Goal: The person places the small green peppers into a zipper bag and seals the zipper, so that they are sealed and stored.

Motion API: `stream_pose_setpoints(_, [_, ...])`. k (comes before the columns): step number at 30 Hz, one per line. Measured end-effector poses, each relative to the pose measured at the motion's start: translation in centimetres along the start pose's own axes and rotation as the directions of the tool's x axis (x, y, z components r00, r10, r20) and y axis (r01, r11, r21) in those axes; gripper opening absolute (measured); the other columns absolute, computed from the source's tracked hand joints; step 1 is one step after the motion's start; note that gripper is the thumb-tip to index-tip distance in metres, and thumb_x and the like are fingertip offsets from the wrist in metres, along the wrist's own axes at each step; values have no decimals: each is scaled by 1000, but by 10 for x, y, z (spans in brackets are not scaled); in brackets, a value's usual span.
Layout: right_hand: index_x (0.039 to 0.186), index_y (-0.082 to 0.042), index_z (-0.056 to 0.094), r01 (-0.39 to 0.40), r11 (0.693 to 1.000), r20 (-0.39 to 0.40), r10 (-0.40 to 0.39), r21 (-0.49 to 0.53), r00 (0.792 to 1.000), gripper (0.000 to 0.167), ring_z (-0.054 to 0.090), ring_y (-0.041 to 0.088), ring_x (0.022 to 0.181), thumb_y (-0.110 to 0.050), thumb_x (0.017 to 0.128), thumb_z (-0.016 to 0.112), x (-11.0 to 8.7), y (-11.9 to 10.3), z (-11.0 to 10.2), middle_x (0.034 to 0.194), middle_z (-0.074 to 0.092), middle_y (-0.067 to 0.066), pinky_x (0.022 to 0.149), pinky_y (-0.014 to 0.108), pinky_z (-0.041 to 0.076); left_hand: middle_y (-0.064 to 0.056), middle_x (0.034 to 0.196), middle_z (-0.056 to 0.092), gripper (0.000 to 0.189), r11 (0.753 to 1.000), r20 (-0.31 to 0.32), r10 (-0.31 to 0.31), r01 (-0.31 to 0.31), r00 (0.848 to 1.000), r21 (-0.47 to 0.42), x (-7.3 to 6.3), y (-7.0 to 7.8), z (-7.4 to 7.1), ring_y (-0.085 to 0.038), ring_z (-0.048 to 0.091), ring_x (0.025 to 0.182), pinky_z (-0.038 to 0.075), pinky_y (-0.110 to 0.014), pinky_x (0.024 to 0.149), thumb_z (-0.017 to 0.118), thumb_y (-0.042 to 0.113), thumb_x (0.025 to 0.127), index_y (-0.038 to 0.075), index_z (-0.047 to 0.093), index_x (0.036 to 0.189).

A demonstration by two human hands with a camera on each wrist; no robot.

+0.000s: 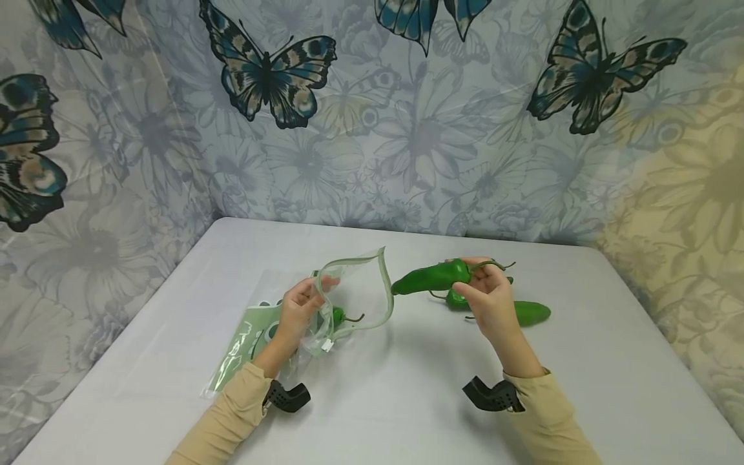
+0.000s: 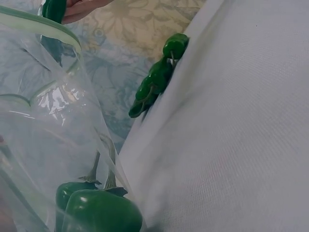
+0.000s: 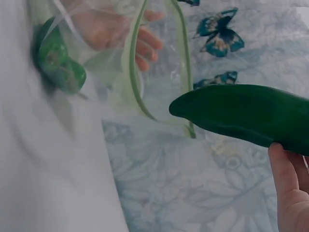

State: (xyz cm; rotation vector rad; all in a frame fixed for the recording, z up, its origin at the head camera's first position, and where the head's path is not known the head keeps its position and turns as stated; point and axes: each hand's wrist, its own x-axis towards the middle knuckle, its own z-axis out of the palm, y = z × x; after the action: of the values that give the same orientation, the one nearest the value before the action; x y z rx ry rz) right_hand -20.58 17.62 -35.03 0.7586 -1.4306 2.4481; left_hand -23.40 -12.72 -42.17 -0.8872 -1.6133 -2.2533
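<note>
A clear zip bag with a pale green rim stands wide at its mouth, and my left hand grips it by the left side. Inside lie green peppers, two of them showing in the left wrist view with stems upward. My right hand pinches a long green pepper near its stem end, thumb in front. That pepper lies nearly level above the table, its pointed tip right at the bag's rim. The stem points away to the right.
More green peppers lie on the white table behind and beside my right hand. A flat green-printed package in clear film lies under my left forearm. Butterfly-patterned cloth rises behind the table.
</note>
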Motion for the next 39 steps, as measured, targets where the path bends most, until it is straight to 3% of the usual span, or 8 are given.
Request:
stream_pose_setpoints(9, [102,-1,55,-14,999,28,13,41,1000,31,56,19,90,18,77,58,4,10,8,102,56,12,75,24,47,-4,107,62,36,999,10,-22,21,1000,45,-3,-1,0,-24,48,111,36,-34,92,64,27,83,4,61,110])
stream_pose_setpoints(18, [100,-2,53,-97,995,-94,94,-21,991,31,55,15,83,18,77,52,4,30,16,96,55,8,71,22,47,-3,108,62,34,998,9,-29,28,1000,60,-6,1,-1,-24,48,111,37,-35,92,63,22,85,0,59,111])
stream_pose_setpoints(26, [93,-5,54,-66,997,-120,59,-47,991,29,56,15,81,15,72,55,10,42,32,94,53,8,70,21,47,-3,108,62,33,998,15,-34,33,999,44,-6,0,1,-24,47,112,35,-35,92,63,23,84,3,61,110])
stream_pose_setpoints(34, [90,-5,54,-27,983,-47,19,-183,999,31,56,14,87,18,69,56,14,46,41,98,48,9,72,23,48,-4,107,63,34,999,15,-21,20,1000,37,-4,-2,2,-23,47,111,35,-35,92,64,27,84,4,62,109])
stream_pose_setpoints(39, [92,14,44,72,973,100,-51,-221,994,27,55,14,86,23,68,55,10,52,40,97,47,11,71,23,49,-3,107,63,36,998,9,-5,5,1000,62,-3,-1,1,-23,48,110,34,-35,93,63,30,83,4,62,109])
